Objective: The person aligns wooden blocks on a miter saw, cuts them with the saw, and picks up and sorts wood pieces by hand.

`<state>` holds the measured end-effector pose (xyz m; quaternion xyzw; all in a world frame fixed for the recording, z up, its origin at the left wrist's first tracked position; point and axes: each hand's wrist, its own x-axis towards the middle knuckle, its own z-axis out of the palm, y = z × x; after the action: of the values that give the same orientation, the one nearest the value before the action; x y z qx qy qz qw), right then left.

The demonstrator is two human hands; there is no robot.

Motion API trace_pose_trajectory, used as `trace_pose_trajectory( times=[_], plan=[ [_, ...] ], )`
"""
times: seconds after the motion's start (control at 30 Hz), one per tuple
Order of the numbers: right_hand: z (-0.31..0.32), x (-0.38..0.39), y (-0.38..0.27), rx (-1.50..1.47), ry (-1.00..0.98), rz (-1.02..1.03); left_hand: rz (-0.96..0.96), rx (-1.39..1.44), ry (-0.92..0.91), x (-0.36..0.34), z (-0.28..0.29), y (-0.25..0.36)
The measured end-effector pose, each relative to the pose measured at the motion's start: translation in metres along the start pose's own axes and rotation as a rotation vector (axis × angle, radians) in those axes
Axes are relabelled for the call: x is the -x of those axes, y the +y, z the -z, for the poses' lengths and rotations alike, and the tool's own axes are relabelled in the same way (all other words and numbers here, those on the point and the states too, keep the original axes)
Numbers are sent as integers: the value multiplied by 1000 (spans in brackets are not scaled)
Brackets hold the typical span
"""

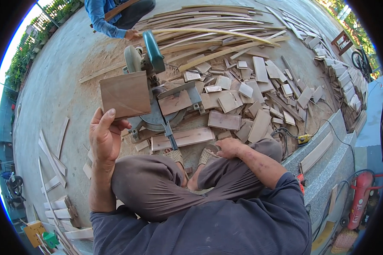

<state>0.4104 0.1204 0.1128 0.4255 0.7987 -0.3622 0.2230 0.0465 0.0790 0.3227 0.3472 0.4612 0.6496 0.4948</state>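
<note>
My left hand point(106, 136) is raised and closed on the lower edge of a flat, squarish wooden board point(125, 95), thumb in front. The board is held up before a miter saw point(154, 51) with a green housing, hiding part of its base. On the saw's table, against the metal fence, lies another wood piece point(175, 102). My right hand point(229, 148) is low beside my right knee, just above my sandal point(206, 157). Its fingers are curled; a small dark shape shows at their tips, too unclear to name.
Many short wood offcuts point(259, 70) lie heaped right of the saw. Long strips point(208, 19) are piled beyond it, where another person's hand point(132, 35) rests. A board point(183, 138) lies before my feet. Stone steps point(327, 159) and a red cylinder point(361, 199) stand at right.
</note>
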Motion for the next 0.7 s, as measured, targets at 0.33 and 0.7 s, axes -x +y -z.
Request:
trace_pose_trajectory(
  times=[0.33, 0.7],
  plan=[
    [-1, -3, -1, 25, -24, 11, -91, 41, -66, -1, 3, 0],
    [1, 3, -2, 10, -26, 33, -62, 60, -150, 6, 3, -1]
  ],
)
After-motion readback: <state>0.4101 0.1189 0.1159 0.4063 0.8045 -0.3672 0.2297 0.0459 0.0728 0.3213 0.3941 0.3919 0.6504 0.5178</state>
